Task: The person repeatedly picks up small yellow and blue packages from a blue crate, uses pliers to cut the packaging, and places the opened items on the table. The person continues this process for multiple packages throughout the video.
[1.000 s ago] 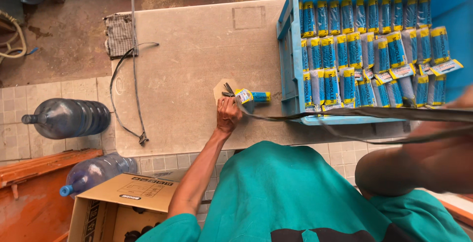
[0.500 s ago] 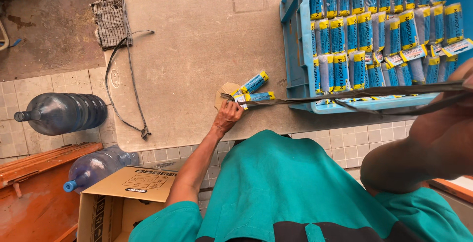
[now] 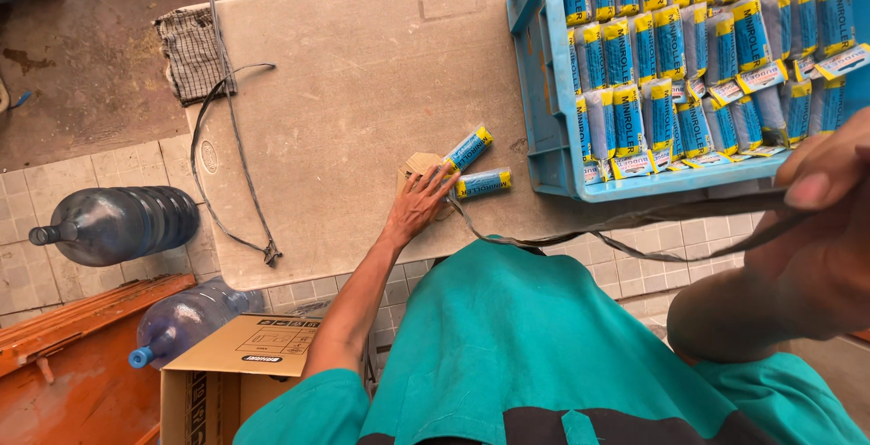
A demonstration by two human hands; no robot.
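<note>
Near the centre of the frame the left hand (image 3: 419, 205) lies flat with fingers spread, pressing on a small tan cardboard piece (image 3: 419, 166) on the grey table (image 3: 362, 73); it clasps nothing. Just right of its fingertips lie two blue-and-yellow wrapped mini rollers (image 3: 469, 148) (image 3: 483, 182), close together but loose. At the right edge the right hand (image 3: 820, 200) pinches a dark strap (image 3: 616, 227) between thumb and finger; the strap runs taut across the lower middle toward the cardboard. As I judge it, a hard pull on that strap could drag the cardboard from under the palm or sweep the two rollers off the near table edge. The strap also passes under the corner of the blue crate (image 3: 544, 91) packed with rollers, so a snag there might jolt the crate.
</note>
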